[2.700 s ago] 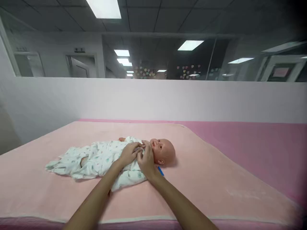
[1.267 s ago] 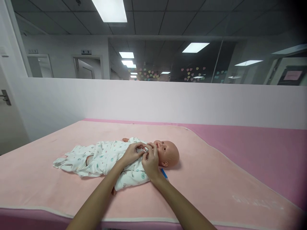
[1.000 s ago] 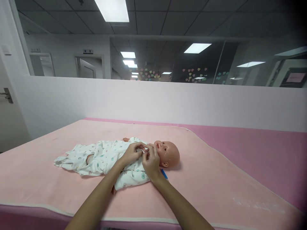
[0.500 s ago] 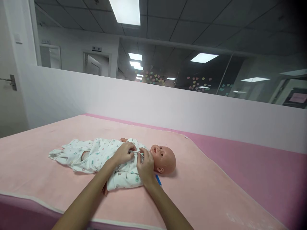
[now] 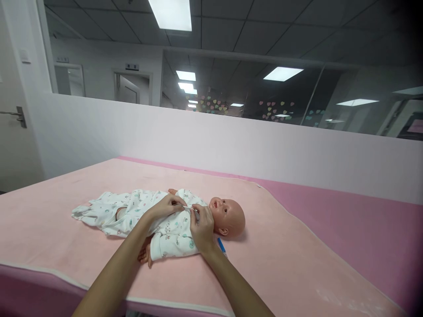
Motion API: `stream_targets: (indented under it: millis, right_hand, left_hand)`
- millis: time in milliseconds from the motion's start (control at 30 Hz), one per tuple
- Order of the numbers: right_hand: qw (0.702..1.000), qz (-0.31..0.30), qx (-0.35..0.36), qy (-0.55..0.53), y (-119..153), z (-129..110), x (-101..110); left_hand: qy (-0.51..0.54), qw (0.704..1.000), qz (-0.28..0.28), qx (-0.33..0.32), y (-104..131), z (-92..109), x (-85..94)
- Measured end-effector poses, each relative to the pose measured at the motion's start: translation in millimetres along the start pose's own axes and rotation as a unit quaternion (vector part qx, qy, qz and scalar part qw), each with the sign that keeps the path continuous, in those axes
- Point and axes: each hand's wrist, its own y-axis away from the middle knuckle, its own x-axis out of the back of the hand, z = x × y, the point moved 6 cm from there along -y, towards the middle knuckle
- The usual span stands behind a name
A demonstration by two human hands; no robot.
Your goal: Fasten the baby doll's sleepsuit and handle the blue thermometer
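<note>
A baby doll (image 5: 233,218) lies on its back with its head to the right, dressed in a white printed romper (image 5: 175,246). Over the doll's upper chest, my left hand (image 5: 165,207) pinches a white edge of the romper between thumb and fingers. My right hand (image 5: 202,226), close to the doll's chin, is closed on the same edge, a short stretch of which runs between both hands. The right fingertips partly hide the neckline. One doll hand (image 5: 144,255) pokes out of the near sleeve, beside my left forearm.
A blue pen-like object (image 5: 221,245) lies beside the doll's head, partly behind my right wrist. Beneath everything is a peach mat (image 5: 280,264) on a pink padded surface (image 5: 363,220). A white low wall (image 5: 198,136) with glass above it stands behind.
My left hand has shifted slightly, and its forearm uncovers more of the doll's near hand. The edge between my hands now looks straighter. The view has turned slightly.
</note>
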Motion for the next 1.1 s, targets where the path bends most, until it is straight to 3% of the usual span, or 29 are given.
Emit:
stream_targets:
  millis: [200, 500, 767, 1100]
  right_hand:
    - [1.0, -0.023, -0.017, -0.004, -0.4, 2.9, -3.5]
    - [0.998, -0.045, -0.033, -0.023, -2.1, 5.1, -6.4]
    - [0.999, -0.024, -0.037, -0.026, -2.6, 5.2, -3.0]
    - [0.998, -0.037, -0.032, -0.025, -2.2, 3.7, -4.7]
  left_hand:
    - [0.055, 0.998, -0.006, 0.019, -0.2, -1.6, 2.7]
    - [0.038, 0.999, 0.025, 0.01, -0.6, 0.9, 5.2]
    - [0.069, 0.994, -0.08, 0.018, 2.7, -0.2, -1.8]
    - [0.077, 0.994, -0.072, 0.03, 3.6, 0.6, -1.0]
